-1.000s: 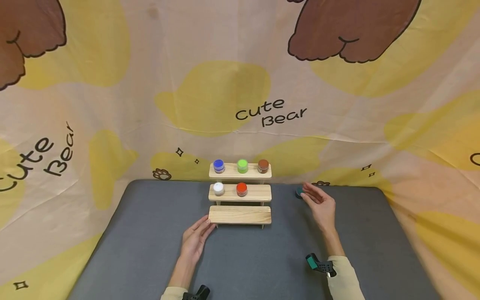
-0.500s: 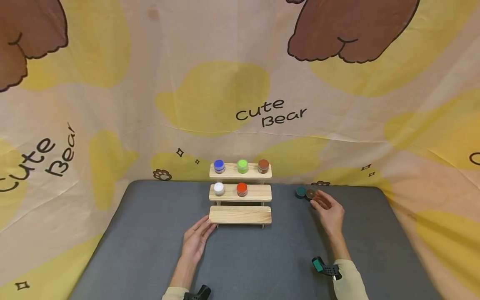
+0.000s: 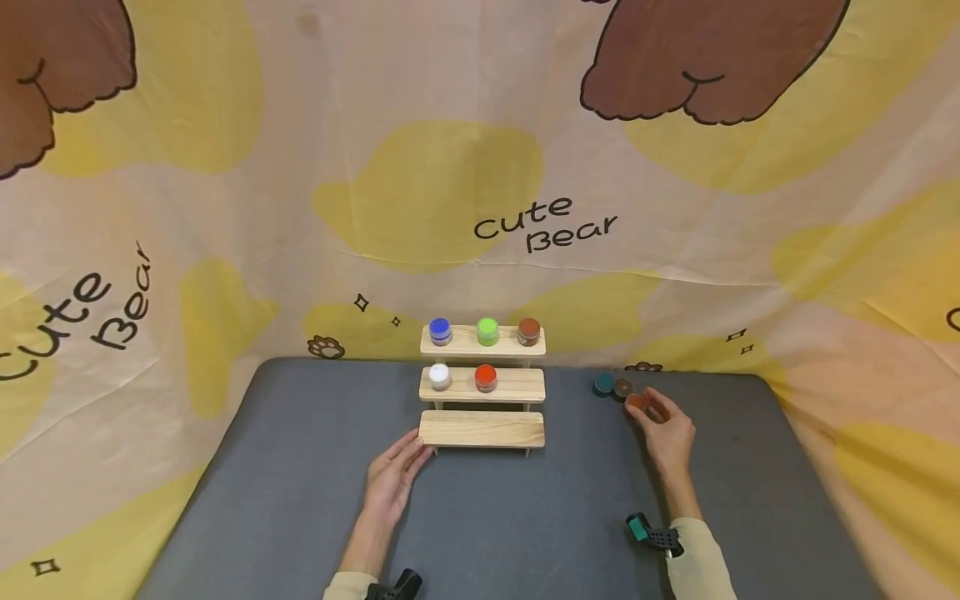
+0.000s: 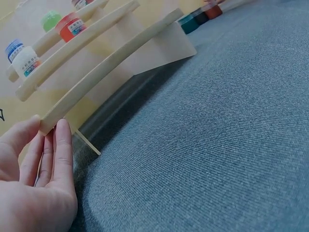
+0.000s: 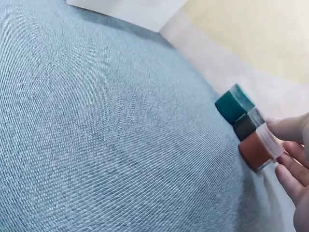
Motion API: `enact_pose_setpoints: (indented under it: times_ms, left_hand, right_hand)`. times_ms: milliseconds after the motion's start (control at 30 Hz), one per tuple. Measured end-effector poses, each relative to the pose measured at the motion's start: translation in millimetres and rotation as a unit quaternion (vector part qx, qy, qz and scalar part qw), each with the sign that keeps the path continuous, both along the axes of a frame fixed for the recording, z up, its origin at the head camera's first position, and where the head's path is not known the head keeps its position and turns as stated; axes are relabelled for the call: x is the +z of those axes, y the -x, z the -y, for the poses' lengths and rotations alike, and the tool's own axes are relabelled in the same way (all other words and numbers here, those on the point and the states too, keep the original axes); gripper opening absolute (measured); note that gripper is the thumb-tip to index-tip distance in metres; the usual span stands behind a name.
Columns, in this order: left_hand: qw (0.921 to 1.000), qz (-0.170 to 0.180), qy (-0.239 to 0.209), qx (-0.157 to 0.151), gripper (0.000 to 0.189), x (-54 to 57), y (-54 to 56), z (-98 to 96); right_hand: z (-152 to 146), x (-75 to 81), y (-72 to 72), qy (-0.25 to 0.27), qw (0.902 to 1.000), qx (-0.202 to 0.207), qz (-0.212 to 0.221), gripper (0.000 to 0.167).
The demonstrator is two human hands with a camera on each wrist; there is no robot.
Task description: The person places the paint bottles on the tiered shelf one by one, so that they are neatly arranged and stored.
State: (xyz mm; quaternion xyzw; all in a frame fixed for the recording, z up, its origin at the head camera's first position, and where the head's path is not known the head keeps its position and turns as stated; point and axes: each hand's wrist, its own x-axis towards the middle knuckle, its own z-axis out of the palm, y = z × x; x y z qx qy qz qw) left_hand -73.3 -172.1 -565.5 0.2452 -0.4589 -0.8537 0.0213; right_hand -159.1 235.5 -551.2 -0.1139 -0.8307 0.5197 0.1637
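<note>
My left hand [image 3: 391, 483] holds the left end of the lowest shelf of a three-tier wooden stand [image 3: 482, 429], thumb above and fingers beneath, as the left wrist view [image 4: 55, 123] shows. Over to the right, my right hand [image 3: 670, 429] pinches an orange-brown paint jar [image 5: 256, 150] between thumb and fingers, low at the tabletop. That jar ends a slanting row with a dark jar [image 3: 622, 389] and a teal jar [image 3: 603, 384]. In the right wrist view the three stand close together.
Blue [image 3: 440, 332], green [image 3: 487, 332] and brown [image 3: 528, 332] paint jars stand on the top shelf. White [image 3: 439, 377] and red [image 3: 486, 377] jars sit on the middle one. A printed cloth [image 3: 480, 167] hangs behind the grey tabletop [image 3: 300, 467].
My right hand has moved right and slightly nearer, from the teal jar past the dark one, and now grips the orange-brown jar beside them. The left hand stays on the stand.
</note>
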Motion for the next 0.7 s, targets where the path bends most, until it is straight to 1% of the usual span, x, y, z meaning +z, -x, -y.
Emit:
enact_pose_setpoints:
  times_ms: [100,333,433,700]
  left_hand:
    - [1.0000,0.006,0.000,0.008,0.049,-0.5,0.1,0.3]
    - [0.9999,0.010,0.010,0.001,0.049,0.3,0.7,0.4]
    - [0.9999,0.012,0.006,0.002,0.049,0.9,0.8,0.3]
    - [1.0000,0.002,0.003,0.004,0.049,0.3,0.5,0.7]
  right_hand:
    - [1.3,-3.3,-0.3,0.006,0.9999,-0.002,0.012,0.048]
    - [-0.4,-8.8,3.0,0.020,0.9993,0.014,0.028,0.049]
    - [-1.4,-11.2,4.4,0.022,0.9991,0.016,0.032,0.049]
    - [-2.1,-11.9,2.8,0.022,0.9989,0.015,0.039,0.047]
